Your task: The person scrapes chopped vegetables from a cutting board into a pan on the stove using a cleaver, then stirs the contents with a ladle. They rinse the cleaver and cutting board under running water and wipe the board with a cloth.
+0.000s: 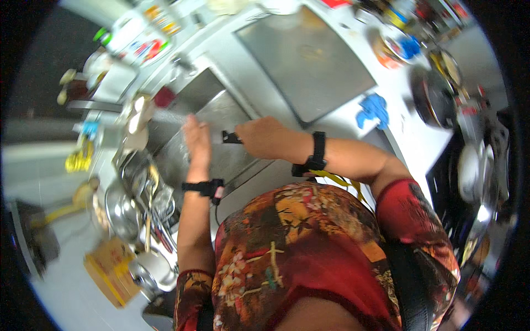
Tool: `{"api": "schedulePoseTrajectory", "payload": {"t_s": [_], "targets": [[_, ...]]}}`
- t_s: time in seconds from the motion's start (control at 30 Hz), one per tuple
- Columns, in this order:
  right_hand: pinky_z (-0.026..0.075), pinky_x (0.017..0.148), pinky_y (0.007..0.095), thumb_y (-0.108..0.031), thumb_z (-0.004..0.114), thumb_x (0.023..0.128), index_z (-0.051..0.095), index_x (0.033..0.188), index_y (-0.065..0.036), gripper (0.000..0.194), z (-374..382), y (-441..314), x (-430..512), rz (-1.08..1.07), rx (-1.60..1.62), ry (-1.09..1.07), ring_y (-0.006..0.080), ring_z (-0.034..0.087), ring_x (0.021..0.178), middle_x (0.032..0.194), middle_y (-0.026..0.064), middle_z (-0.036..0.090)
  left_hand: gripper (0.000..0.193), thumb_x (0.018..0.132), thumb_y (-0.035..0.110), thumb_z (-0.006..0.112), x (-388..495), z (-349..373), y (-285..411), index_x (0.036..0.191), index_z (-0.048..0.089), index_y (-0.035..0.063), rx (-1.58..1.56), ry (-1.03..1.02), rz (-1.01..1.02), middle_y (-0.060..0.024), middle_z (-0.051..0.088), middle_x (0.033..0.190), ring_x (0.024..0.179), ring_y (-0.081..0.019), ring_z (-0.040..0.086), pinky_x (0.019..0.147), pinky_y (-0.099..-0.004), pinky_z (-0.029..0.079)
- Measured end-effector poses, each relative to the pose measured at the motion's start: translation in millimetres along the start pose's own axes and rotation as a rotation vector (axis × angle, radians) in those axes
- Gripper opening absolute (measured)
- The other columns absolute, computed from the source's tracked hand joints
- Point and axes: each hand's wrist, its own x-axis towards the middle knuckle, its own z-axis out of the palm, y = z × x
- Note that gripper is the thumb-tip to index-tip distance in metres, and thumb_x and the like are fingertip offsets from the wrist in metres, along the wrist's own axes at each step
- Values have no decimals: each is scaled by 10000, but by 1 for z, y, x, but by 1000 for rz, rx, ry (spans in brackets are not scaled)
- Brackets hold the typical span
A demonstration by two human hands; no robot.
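My right hand (263,138) is shut around a tool with a black part (232,137) jutting out towards the left. Motion blur hides what kind of tool it is. My left hand (196,140) is raised over the stainless steel sink (211,78), a short gap from the tool, holding nothing that I can see, its thumb apart from the fingers. The sink basin lies beneath both hands. Beyond my right hand, a large grey metal board (306,62) rests on the white counter.
A crumpled blue cloth or glove (373,111) lies right of the board. Farther right stands a dark pan (432,99). A white bottle with a green cap (136,41) stands behind the sink. At left are a steel bowl (123,211) and a cardboard box (109,269).
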Motion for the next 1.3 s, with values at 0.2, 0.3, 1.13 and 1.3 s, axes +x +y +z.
{"api": "schedulePoseTrajectory", "payload": {"t_s": [0.2,0.3,1.13,1.3], "targets": [[499,561,433,-154,559,779,540,995,32,286,-22,19,-41,272,110,-248,363,630,626,792,217,639,674,963,470,289,-4,4,-54,1410,223,-30,-150,-134,-269,-198,191,1483,1382,-313,158,1124,-379,124],[447,488,361,-231,555,846,541,1042,-32,280,-32,25,-57,348,494,-27,219,580,541,663,85,572,661,933,505,345,-12,-2,-52,1389,319,27,-664,-106,-610,-159,323,1427,1308,-276,306,1070,-372,232],[225,368,167,-301,443,949,519,1097,-74,281,-62,27,-116,527,1841,-222,27,312,450,603,-63,376,608,930,404,428,-19,13,-42,1409,281,59,458,-344,-191,-233,175,1465,1356,-361,180,1096,-409,200],[467,595,298,-306,513,915,471,1209,-42,397,-96,47,-213,333,493,505,161,565,665,870,15,583,510,857,343,585,-32,1,-7,1258,513,37,330,-497,-317,-234,527,1234,1159,-373,488,934,-398,423]]}}
